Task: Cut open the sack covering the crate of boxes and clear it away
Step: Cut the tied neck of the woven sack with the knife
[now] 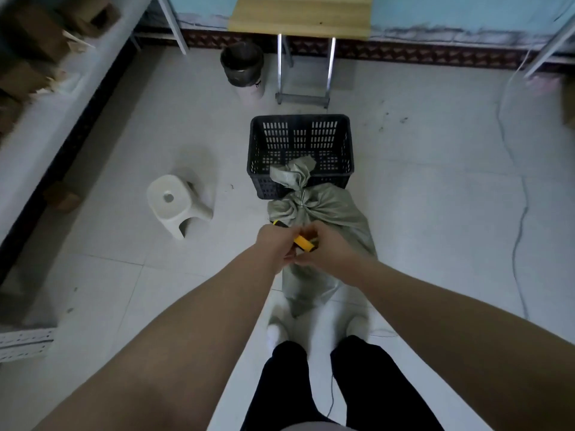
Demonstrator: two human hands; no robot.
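Observation:
A grey-green woven sack stands on the floor in front of my feet, its neck tied shut with a thin cord. Behind it sits an empty black plastic crate. Both hands meet just above the sack's near side. My left hand and my right hand both grip a yellow and black utility knife between them. Whether the blade is out is hidden by the fingers.
A white plastic stool stands to the left. A lined waste bin and a folding wooden table are at the back wall. Shelving with cardboard boxes runs along the left. A thin cable trails on the right floor.

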